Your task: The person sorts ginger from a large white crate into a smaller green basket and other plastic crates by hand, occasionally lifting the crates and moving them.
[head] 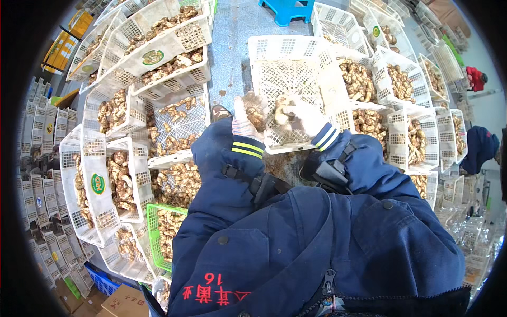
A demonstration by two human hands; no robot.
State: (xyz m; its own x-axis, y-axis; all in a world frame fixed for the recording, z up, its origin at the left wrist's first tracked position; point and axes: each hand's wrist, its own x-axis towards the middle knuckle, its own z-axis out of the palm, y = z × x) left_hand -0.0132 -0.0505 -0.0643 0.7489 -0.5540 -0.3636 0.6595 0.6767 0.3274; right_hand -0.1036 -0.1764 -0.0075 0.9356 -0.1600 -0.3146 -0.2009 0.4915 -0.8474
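In front of me a white plastic crate (256, 59) with perforated walls shows its mesh floor. My left hand (246, 123), in a glove with a striped cuff part, is at the crate's left side with its fingers around brown mushrooms (255, 113). Inside the crate, my right hand (311, 119) wears a white glove, bleached by glare. Its fingers grip a pale, brown-capped mushroom (282, 111). The exact grip of the right fingers is hard to make out in the brightness.
White crates of mushrooms (119, 174) are stacked on my left, one green crate (152, 233) among them. More mushroom crates (402, 83) line my right. A blue plastic stool (288, 12) stands ahead on the wet blue floor (227, 47). Another person's dark sleeve (480, 148) shows far right.
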